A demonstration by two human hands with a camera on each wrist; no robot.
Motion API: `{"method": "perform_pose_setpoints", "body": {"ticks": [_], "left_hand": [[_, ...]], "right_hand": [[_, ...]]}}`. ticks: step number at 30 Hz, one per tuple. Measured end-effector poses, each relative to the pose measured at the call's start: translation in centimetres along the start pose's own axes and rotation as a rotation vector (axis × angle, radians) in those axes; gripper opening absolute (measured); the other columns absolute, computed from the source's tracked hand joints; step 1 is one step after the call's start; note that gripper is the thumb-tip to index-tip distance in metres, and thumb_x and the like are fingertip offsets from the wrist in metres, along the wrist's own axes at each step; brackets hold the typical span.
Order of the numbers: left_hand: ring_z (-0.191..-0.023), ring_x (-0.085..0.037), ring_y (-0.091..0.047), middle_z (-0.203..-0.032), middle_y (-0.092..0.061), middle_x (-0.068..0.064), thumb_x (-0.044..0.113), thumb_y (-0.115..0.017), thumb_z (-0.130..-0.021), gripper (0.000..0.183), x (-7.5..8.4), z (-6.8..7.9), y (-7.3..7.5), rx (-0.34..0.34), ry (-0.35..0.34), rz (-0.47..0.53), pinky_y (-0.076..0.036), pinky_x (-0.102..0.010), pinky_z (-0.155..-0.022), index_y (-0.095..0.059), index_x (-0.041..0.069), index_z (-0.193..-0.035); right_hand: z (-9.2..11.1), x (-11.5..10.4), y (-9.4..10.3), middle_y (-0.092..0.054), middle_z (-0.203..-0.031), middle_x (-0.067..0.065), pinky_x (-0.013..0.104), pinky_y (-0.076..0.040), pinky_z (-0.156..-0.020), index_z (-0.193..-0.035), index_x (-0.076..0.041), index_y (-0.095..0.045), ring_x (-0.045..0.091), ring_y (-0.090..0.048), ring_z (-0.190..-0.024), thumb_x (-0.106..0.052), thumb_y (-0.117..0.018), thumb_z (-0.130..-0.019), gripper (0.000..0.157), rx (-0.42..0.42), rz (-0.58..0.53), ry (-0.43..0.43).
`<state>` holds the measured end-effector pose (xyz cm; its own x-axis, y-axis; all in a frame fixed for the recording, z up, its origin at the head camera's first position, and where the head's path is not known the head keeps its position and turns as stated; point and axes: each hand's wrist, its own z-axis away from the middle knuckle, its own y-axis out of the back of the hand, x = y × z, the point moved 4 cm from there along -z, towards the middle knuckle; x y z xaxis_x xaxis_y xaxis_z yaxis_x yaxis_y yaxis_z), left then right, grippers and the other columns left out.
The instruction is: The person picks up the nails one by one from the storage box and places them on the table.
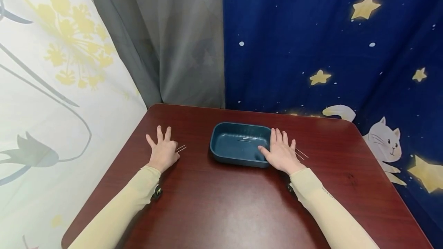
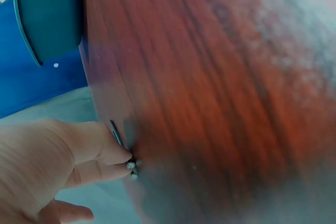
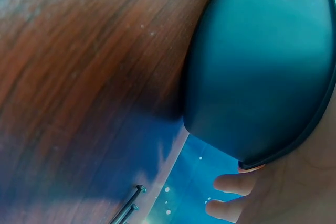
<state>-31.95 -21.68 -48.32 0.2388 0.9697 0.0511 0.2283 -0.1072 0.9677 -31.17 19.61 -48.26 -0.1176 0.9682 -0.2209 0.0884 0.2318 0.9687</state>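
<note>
Thumb and index finger of my left hand (image 1: 164,153) pinch at a thin metal nail (image 2: 116,132), its other fingers spread. Two nail heads show at these fingertips in the left wrist view, and two nails (image 1: 181,148) stick out beside the hand in the head view. My right hand (image 1: 283,154) rests on the right end of a dark teal tray (image 1: 238,161), fingers straight along the rim and thumb over the inside. Two thin nails (image 1: 245,140) lie in the tray. Just right of this hand, two more nails (image 3: 128,206) lie on the table.
A dark red wooden table (image 1: 221,203) carries everything. Behind it hang a grey curtain (image 1: 190,49) and a blue star-patterned curtain (image 1: 283,49). A white patterned curtain (image 1: 86,126) runs along the left edge.
</note>
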Motion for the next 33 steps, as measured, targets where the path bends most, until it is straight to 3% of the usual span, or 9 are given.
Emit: {"method": "perform_pose_setpoints", "body": {"ticks": [3,8,13,17,22,26,33], "left_hand": [[-0.131,-0.042,0.016,-0.144,-0.021,-0.023,0.023,-0.077,-0.064,0.027,0.1,-0.2,0.1,0.008,0.003,0.012,0.009,-0.074,-0.085,-0.072,0.013,-0.088],[-0.133,-0.041,0.011,-0.144,-0.022,-0.022,0.024,-0.074,-0.069,0.018,1.2,-0.9,1.1,0.092,-0.027,0.056,0.01,-0.073,-0.085,-0.071,0.015,-0.084],[-0.134,-0.039,0.004,-0.145,-0.023,-0.019,0.028,-0.071,-0.073,0.017,4.0,-2.0,3.2,0.192,-0.082,0.097,0.009,-0.071,-0.089,-0.071,0.017,-0.086],[-0.135,-0.037,0.004,-0.146,-0.022,-0.016,0.032,-0.068,-0.076,0.019,7.2,-2.9,4.5,0.209,-0.127,0.127,0.009,-0.07,-0.091,-0.072,0.021,-0.091],[-0.134,-0.037,0.009,-0.148,-0.018,-0.013,0.035,-0.067,-0.077,0.013,12.2,-4.3,6.0,0.19,-0.194,0.163,0.009,-0.07,-0.09,-0.071,0.028,-0.087],[-0.133,-0.038,0.012,-0.148,-0.018,-0.013,0.033,-0.067,-0.077,0.008,15.9,-6.2,6.4,0.174,-0.228,0.14,0.002,-0.073,-0.089,-0.071,0.033,-0.084],[-0.132,-0.044,0.01,-0.146,-0.022,-0.015,0.031,-0.069,-0.077,0.009,19.9,-9.7,3.8,0.037,-0.188,0.067,0.0,-0.073,-0.089,-0.073,0.034,-0.084]], "right_hand": [[0.0,0.0,0.0,-0.011,-0.149,0.017,0.068,0.001,-0.094,-0.146,-0.006,-0.005,0.037,-0.001,-0.135,-0.078,-0.028,-0.077,0.102,-0.005,0.0,-0.001],[0.0,0.0,0.2,-0.01,-0.149,0.016,0.068,0.001,-0.095,-0.146,-0.007,-0.002,0.037,0.0,-0.135,-0.078,-0.029,-0.076,0.103,-0.013,-0.003,0.001],[0.0,0.0,0.4,-0.011,-0.149,0.017,0.067,0.001,-0.095,-0.146,-0.007,-0.004,0.037,-0.002,-0.135,-0.072,-0.038,-0.079,0.1,-0.006,-0.012,-0.002],[0.1,0.0,0.2,-0.012,-0.148,0.017,0.067,0.001,-0.095,-0.146,-0.006,-0.007,0.037,-0.001,-0.135,-0.077,-0.033,-0.076,0.103,-0.006,-0.016,-0.008],[0.3,0.0,0.0,-0.011,-0.149,0.017,0.067,0.001,-0.095,-0.146,-0.006,-0.008,0.037,-0.001,-0.135,-0.082,-0.027,-0.072,0.108,-0.015,-0.019,-0.014],[0.3,0.1,0.1,-0.014,-0.148,0.017,0.067,0.0,-0.095,-0.146,-0.006,-0.01,0.037,-0.004,-0.135,-0.082,-0.027,-0.072,0.108,0.004,-0.01,-0.014],[0.1,-0.1,0.3,-0.016,-0.147,0.018,0.068,-0.001,-0.095,-0.145,-0.004,-0.012,0.038,-0.005,-0.134,-0.075,-0.037,-0.077,0.101,0.015,-0.01,-0.009]]}}
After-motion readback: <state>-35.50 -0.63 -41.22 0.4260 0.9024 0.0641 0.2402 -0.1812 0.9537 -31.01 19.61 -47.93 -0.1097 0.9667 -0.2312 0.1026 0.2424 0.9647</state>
